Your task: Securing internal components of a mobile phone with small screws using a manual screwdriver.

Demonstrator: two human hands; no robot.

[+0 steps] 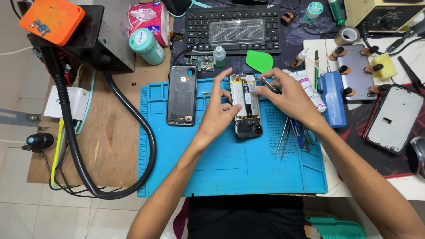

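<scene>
already the opened phone lies stripped on the blue work mat, its back off and the pale battery and small boards bare to the camera. the right hand's fingers are pinched narrow around a slim metal tool, its tip set at the phone's upper right edge. the left hand's fingers are spread fairly wide, the fingertips resting on the phone's left edge and steadying it; they hold nothing else. the removed back frame lies apart on the mat, just left of the left hand, so the opening looks done, while the inner parts seem still seated; i judge the work to be in its middle stretch, with the inside not yet cleared. whether any screw is out is too small to tell.

outward, the right hand arches over the phone's top with the wrist raised, the forearm running down to the lower right. the left forearm comes up from the bottom centre, wrist straight, palm down. tweezers lie on the mat just right of the phone, below the right hand.
</scene>
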